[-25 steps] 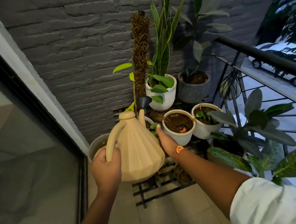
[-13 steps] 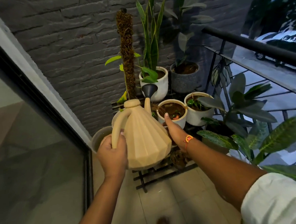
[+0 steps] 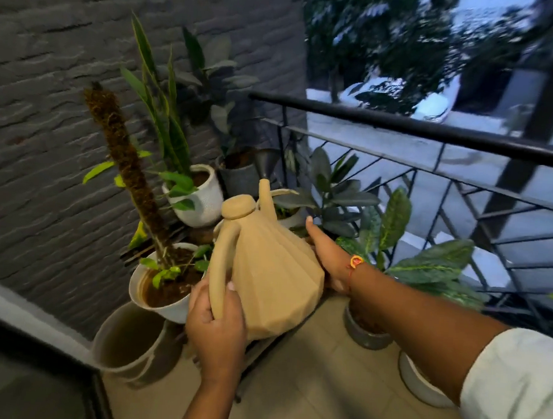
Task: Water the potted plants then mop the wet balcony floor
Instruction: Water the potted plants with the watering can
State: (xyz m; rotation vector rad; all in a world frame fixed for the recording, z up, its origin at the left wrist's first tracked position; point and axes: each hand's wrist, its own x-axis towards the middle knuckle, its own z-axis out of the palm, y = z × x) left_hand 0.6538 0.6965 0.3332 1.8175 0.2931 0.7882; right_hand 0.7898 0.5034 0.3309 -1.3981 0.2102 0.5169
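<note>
- Tan, matte and faceted, the watering can point(image 3: 274, 274) hangs from my left hand point(image 3: 216, 332), whose fingers wrap low around its looped handle point(image 3: 220, 264).
- My right hand point(image 3: 327, 254) lies flat, fingers straight, against the can's far flank. It steadies the can and grips nothing.
- From the hands, the can's long axis runs up and away. Its thin spout rises to a dark, funnel-shaped rose point(image 3: 266, 163), which points toward the grey pot point(image 3: 238, 182) and the dark-leaved plant point(image 3: 331, 193) by the railing point(image 3: 403, 124).
- I judge the coming pour turns on that line. The right hand is nearer those pots, and the left carries the weight.
- Just left of the can sits a smooth white pot point(image 3: 162, 302) of dark soil, with a rough, fibrous moss pole point(image 3: 125, 164) rising from it.
- Behind it stands a textured white pot point(image 3: 204, 201) of stiff, sword-shaped leaves, and below lie pale floor tiles point(image 3: 322, 390).
</note>
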